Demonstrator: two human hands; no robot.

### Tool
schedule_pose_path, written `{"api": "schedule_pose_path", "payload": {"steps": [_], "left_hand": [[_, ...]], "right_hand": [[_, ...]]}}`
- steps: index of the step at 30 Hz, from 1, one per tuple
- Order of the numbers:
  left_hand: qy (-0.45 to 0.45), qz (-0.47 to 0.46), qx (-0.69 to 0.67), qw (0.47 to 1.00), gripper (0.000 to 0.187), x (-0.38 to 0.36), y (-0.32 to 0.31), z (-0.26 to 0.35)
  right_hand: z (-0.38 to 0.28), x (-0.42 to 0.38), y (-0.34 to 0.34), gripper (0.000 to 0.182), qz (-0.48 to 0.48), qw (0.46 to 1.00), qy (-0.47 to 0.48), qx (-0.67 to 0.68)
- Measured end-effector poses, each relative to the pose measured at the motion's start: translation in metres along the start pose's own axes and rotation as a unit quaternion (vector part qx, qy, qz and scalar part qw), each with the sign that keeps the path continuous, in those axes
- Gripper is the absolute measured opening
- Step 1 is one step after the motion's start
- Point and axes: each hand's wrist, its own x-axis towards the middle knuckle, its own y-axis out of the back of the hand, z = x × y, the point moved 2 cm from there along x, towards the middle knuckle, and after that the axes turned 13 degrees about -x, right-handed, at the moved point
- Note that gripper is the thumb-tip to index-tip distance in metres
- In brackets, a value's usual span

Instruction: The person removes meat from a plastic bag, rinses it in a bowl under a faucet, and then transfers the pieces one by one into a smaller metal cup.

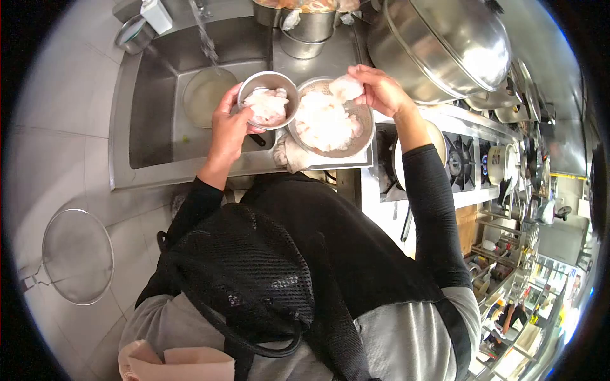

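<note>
My left hand [230, 124] grips a small round metal bowl [293, 96] by its left side, tilted a little, with pale raw meat pieces [267, 106] inside. Just right of it, a wider metal strainer or bowl [367, 130] holds a heap of whitish pieces [324, 120], overexposed in the middle. Over that heap's upper right edge, my right hand [376, 89] pinches one pale piece [346, 87] between its fingers. A crumpled cloth [291, 154] lies under the wider vessel's lower left side.
Water [203, 38] runs into the sink [152, 95], onto a round vessel [206, 95]. Stacked pots [306, 35] stand behind. A large lidded steel pot [438, 44] is at upper right, above gas burners [459, 162]. A mesh skimmer [77, 254] hangs left. Another person [513, 317] is far off.
</note>
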Motion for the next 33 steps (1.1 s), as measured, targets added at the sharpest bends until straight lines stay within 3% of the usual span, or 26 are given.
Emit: {"api": "schedule_pose_path", "payload": {"steps": [1,7,9,10,11,13,15,17,19,20,21,22,23,25,27,28,29,30,32,33], "left_hand": [[-0.005,0.004,0.003,1.0,0.053,0.0,-0.001,0.002],[0.005,0.007,0.009,1.0,0.054,-0.002,-0.008,0.005],[0.013,0.0,0.014,1.0,0.053,-0.002,-0.01,0.0],[0.013,-0.002,0.002,1.0,0.053,-0.004,-0.012,0.002],[0.011,-0.004,-0.01,1.0,0.053,-0.004,-0.014,0.004],[0.0,-0.001,-0.008,1.0,0.052,-0.002,-0.007,0.0],[-0.003,0.01,-0.01,1.0,0.05,-0.003,-0.001,0.001],[-0.006,0.018,-0.006,1.0,0.05,-0.002,0.006,0.001],[-0.01,0.026,-0.002,1.0,0.049,-0.001,0.013,0.005],[-0.009,0.029,-0.003,1.0,0.052,-0.002,0.015,0.007],[-0.006,0.03,-0.003,1.0,0.056,-0.004,0.017,0.008],[-0.005,0.031,-0.004,0.999,0.056,-0.004,0.02,0.007],[-0.011,0.035,-0.006,0.999,0.053,-0.003,0.023,0.007],[-0.018,0.035,-0.011,0.999,0.05,0.0,0.024,0.007],[-0.021,0.052,0.0,0.998,0.05,0.0,0.023,0.009],[-0.019,0.049,0.001,0.999,0.05,0.002,0.025,0.008],[-0.015,0.037,0.001,0.999,0.05,0.006,0.026,0.007],[-0.009,0.025,0.001,1.0,0.049,0.008,0.025,0.005],[-0.011,0.015,-0.001,1.0,0.049,0.011,0.016,0.005],[-0.014,0.013,-0.005,1.0,0.048,0.01,0.012,0.006]], "right_hand": [[-0.005,0.001,-0.004,0.034,-0.071,0.991,0.06,0.101],[-0.061,-0.004,-0.05,0.033,-0.073,0.989,0.128,0.022],[-0.079,-0.006,-0.07,0.035,-0.106,0.968,0.174,-0.144],[-0.071,0.009,-0.068,0.037,-0.054,0.958,0.172,-0.221],[-0.063,0.022,-0.063,0.037,-0.051,0.959,0.169,-0.22],[-0.043,0.047,-0.054,0.038,0.036,0.864,0.085,-0.495],[-0.004,0.063,-0.067,0.031,-0.008,0.786,0.1,-0.61],[0.068,0.085,-0.072,0.03,-0.052,0.714,0.221,-0.663],[0.069,0.087,-0.067,0.029,-0.003,0.727,0.17,-0.665],[0.072,0.085,-0.048,0.031,-0.039,0.859,0.121,-0.496],[0.077,0.082,-0.033,0.033,-0.073,0.948,0.063,-0.303],[0.062,0.068,-0.025,0.032,-0.062,0.978,0.043,-0.193],[0.046,0.055,-0.021,0.032,-0.06,0.978,0.043,-0.195],[0.029,0.034,-0.013,0.032,-0.068,0.997,-0.002,-0.024],[0.04,0.037,0.003,0.031,-0.053,0.997,-0.001,-0.06],[0.04,0.038,0.007,0.032,-0.068,0.936,0.041,-0.343],[0.041,0.04,0.01,0.034,-0.078,0.796,0.076,-0.595],[0.06,0.054,0.013,0.035,-0.065,0.765,0.089,-0.634],[0.075,0.066,-0.011,0.039,-0.016,0.77,0.085,-0.632],[0.082,0.063,-0.03,0.044,0.009,0.799,0.159,-0.58]]}}
